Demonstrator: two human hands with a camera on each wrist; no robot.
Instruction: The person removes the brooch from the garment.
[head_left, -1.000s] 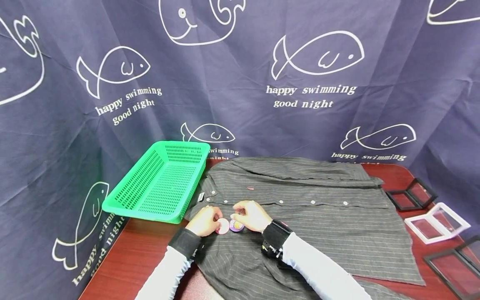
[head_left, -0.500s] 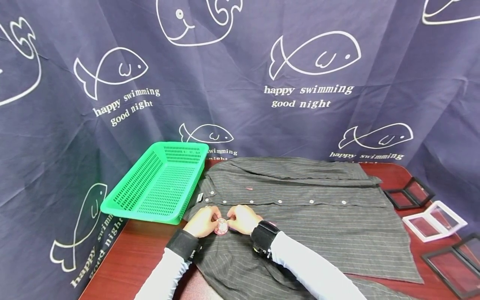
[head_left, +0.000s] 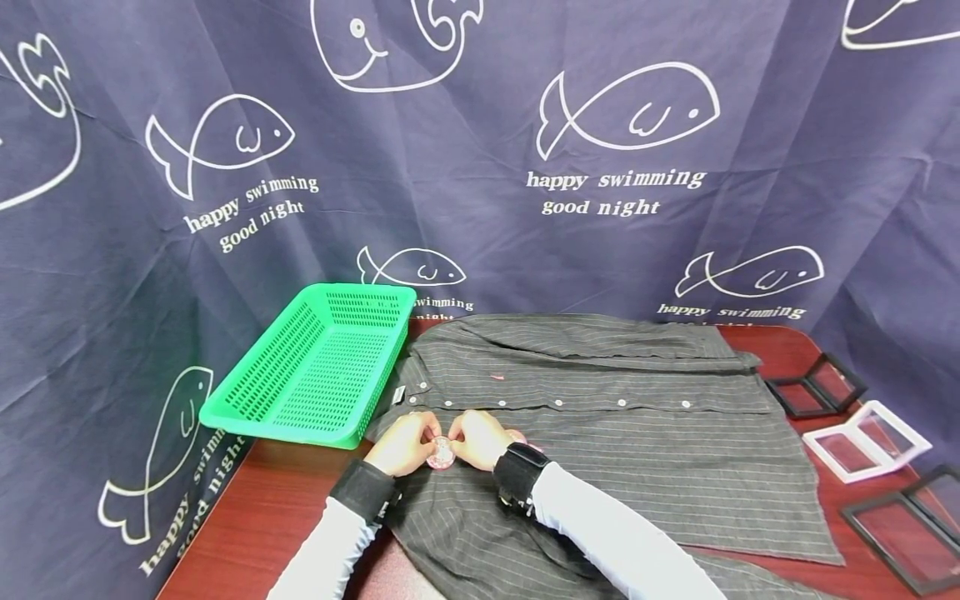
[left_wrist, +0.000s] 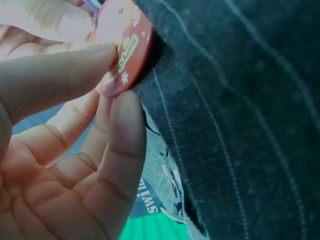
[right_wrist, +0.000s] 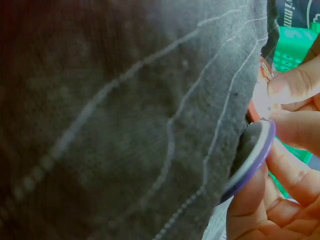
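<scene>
A round red-edged button badge (head_left: 441,455) sits at the collar end of a dark grey pinstriped shirt (head_left: 637,467). My left hand (head_left: 403,443) pinches its near edge, thumb across the printed face (left_wrist: 135,60) and a finger beneath, as the left wrist view shows. From the other side my right hand (head_left: 480,440) grips the same badge with thumb and fingertip. A purple-rimmed badge (right_wrist: 256,161) stands beside the right fingers in the right wrist view, hidden under that hand from above. Just past the right hand, part of a pink badge (head_left: 516,435) shows on the shirt.
Left of the shirt stands a green plastic basket (head_left: 277,431). At the table's right side are an open black frame (head_left: 825,397), a white one (head_left: 826,459) and a larger dark one. A blue fish-print curtain (head_left: 480,167) hangs behind the reddish table (head_left: 225,533).
My right hand has moved left from above the purple badge to the red-edged badge, covering the purple one. The pink badge has come into sight behind it. My left hand keeps its hold.
</scene>
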